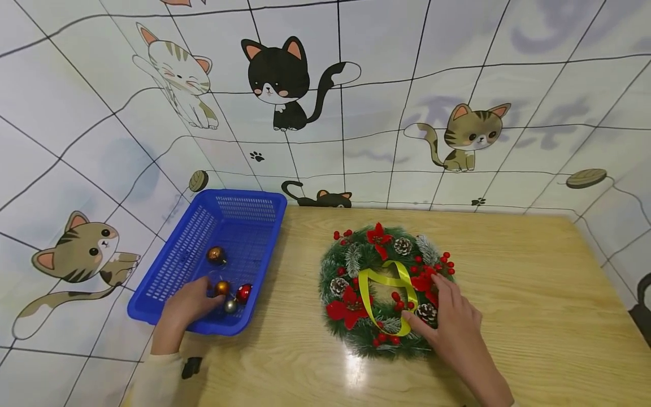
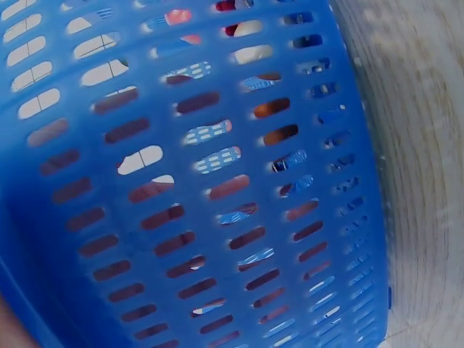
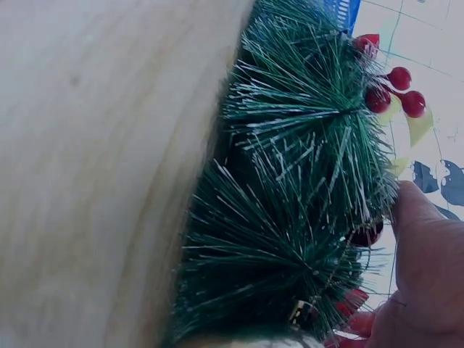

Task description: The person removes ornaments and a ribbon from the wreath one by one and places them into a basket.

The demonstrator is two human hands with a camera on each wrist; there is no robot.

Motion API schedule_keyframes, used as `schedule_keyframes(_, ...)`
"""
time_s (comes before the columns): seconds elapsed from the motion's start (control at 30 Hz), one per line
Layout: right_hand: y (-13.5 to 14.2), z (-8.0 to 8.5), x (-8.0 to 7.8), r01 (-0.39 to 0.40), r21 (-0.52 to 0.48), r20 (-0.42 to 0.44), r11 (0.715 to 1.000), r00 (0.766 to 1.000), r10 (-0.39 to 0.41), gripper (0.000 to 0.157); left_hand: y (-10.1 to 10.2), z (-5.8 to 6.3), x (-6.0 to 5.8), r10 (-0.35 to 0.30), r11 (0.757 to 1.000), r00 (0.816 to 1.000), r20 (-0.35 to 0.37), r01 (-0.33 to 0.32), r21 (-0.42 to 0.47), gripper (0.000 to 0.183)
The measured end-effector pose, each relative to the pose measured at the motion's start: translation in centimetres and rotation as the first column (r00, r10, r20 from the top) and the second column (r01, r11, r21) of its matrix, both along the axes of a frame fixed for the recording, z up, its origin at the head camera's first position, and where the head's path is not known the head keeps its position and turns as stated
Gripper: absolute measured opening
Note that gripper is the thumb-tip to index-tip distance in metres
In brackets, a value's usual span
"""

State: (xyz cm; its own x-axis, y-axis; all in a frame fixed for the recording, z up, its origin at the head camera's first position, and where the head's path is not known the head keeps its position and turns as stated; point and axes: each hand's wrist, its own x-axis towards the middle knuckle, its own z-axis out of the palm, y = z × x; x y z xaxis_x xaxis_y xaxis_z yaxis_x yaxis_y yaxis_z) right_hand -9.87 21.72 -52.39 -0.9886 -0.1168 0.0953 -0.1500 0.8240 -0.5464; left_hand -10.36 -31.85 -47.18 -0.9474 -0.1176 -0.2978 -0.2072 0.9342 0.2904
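Note:
A green wreath [image 1: 351, 333] with red flowers, berries and pine cones lies on the table. My right hand [image 1: 460, 325] rests on its right side, fingers at a red flower [image 1: 424, 282], thumb by the yellow ribbon [image 1: 365, 294]. In the right wrist view, a small gold cap [image 3: 301, 315] with a thin cord shows beside the wreath's needles. My left hand [image 1: 188, 305] reaches into a blue basket [image 1: 277, 217], fingers near an orange bauble [image 1: 221, 288] and thumb by a silver bauble [image 1: 231, 306]. A red bauble [image 1: 244, 293] and a brown-gold bauble [image 1: 216, 255] lie there too.
The wooden table [image 1: 529, 271] meets a wall [image 1: 376, 124] printed with cartoon cats at its back edge. A small black object [image 1: 191, 367] shows beside the left sleeve [image 1: 157, 379]. The basket's slotted side [image 2: 217, 188] fills most of the left wrist view.

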Motion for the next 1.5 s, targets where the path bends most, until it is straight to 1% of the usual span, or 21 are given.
schedule_keyframes(0.1,0.2,0.2,-0.1,-0.019,-0.007,-0.001,1.0,1.0,0.019,0.106,0.1,0.1,0.3,0.017,1.0,0.999,-0.045,-0.017,-0.003,0.053)
schedule_keyframes(0.23,0.2,0.3,-0.2,-0.029,-0.019,-0.006,0.999,1.0,0.028,0.105,0.6,0.1,0.6,0.046,0.999,0.993,-0.111,-0.046,0.004,0.056)
schedule_keyframes(0.33,0.3,0.3,-0.1,-0.026,-0.02,-0.004,0.999,1.0,0.025,0.105,1.3,0.4,1.0,0.048,0.999,0.984,-0.173,-0.046,0.014,0.054)
schedule_keyframes(0.4,0.2,0.2,-0.1,-0.023,-0.017,-0.004,1.0,1.0,0.023,0.104,1.9,0.5,1.3,0.046,0.999,0.971,-0.233,-0.041,0.029,0.052)
schedule_keyframes(0.47,0.2,0.2,0.0,-0.022,-0.011,-0.009,1.0,1.0,0.021,0.103,2.6,0.6,1.4,0.042,0.999,0.945,-0.326,-0.028,0.045,0.047)
schedule_keyframes(0.5,0.2,0.1,0.1,-0.02,-0.007,-0.013,1.0,1.0,0.02,0.103,3.1,0.6,1.5,0.039,0.999,0.924,-0.379,-0.021,0.05,0.045)
schedule_keyframes(0.53,0.2,0.1,0.1,-0.019,-0.003,-0.016,1.0,1.0,0.019,0.103,3.6,0.6,1.6,0.037,0.998,0.898,-0.439,-0.012,0.06,0.043)
schedule_keyframes(0.6,0.1,0.1,0.2,-0.014,0.007,-0.024,1.0,1.0,0.015,0.103,4.8,0.6,1.7,0.027,0.997,0.831,-0.555,0.016,0.073,0.04)
schedule_keyframes(0.67,0.1,0.0,0.3,-0.008,0.013,-0.026,1.0,1.0,0.009,0.103,6.1,0.7,1.8,0.018,0.995,0.757,-0.654,0.051,0.086,0.038)
schedule_keyframes(0.73,0.0,-0.2,0.3,-0.001,0.018,-0.026,1.0,1.0,0.002,0.104,7.3,1.0,1.8,0.008,0.992,0.689,-0.725,0.088,0.094,0.037)
schedule_keyframes(0.83,-0.2,-0.3,0.3,0.006,0.023,-0.034,1.0,0.999,-0.006,0.105,8.9,1.2,1.7,-0.022,0.983,0.602,-0.798,0.156,0.091,0.038)
schedule_keyframes(0.9,-0.3,-0.4,0.3,0.01,0.03,-0.047,0.999,0.999,-0.009,0.104,9.8,1.2,1.7,-0.033,0.975,0.559,-0.829,0.201,0.097,0.04)
schedule_keyframes(0.93,-0.4,-0.4,0.4,0.011,0.031,-0.052,0.999,0.999,-0.009,0.104,10.1,1.2,1.7,-0.038,0.967,0.543,-0.839,0.233,0.107,0.041)
schedule_keyframes(0.97,-0.4,-0.4,0.4,0.011,0.032,-0.06,0.999,0.998,-0.01,0.104,10.5,1.1,1.8,-0.041,0.957,0.533,-0.845,0.265,0.12,0.042)
schedule_keyframes(1.0,-0.5,-0.4,0.4,0.013,0.034,-0.069,0.999,0.998,-0.01,0.103,10.9,0.9,1.9,-0.041,0.945,0.531,-0.846,0.295,0.14,0.043)
schedule_keyframes(1.03,-0.5,-0.4,0.4,0.015,0.035,-0.077,0.999,0.997,-0.012,0.103,11.4,0.8,1.9,-0.039,0.933,0.537,-0.843,0.323,0.162,0.044)
schedule_keyframes(1.13,-0.7,-0.4,0.5,0.025,0.037,-0.094,0.999,0.995,-0.021,0.106,12.9,0.1,2.0,-0.052,0.895,0.576,-0.816,0.389,0.218,0.051)
schedule_keyframes(1.23,-0.8,-0.6,0.5,0.036,0.039,-0.101,0.999,0.994,-0.032,0.112,14.6,-0.7,2.3,-0.075,0.871,0.632,-0.771,0.418,0.258,0.063)
schedule_keyframes(1.33,-0.9,-0.7,0.6,0.04,0.043,-0.098,0.998,0.995,-0.036,0.116,16.3,-1.4,2.5,-0.089,0.846,0.695,-0.714,0.43,0.314,0.077)
schedule_keyframes(1.43,-1.1,-0.7,0.8,0.046,0.04,-0.091,0.998,0.995,-0.042,0.116,18.0,-2.0,2.4,-0.104,0.825,0.761,-0.641,0.426,0.371,0.088)
schedule_keyframes(1.5,-1.1,-0.7,0.8,0.049,0.039,-0.076,0.998,0.996,-0.046,0.115,19.0,-2.6,2.2,-0.127,0.817,0.793,-0.595,0.424,0.391,0.095)
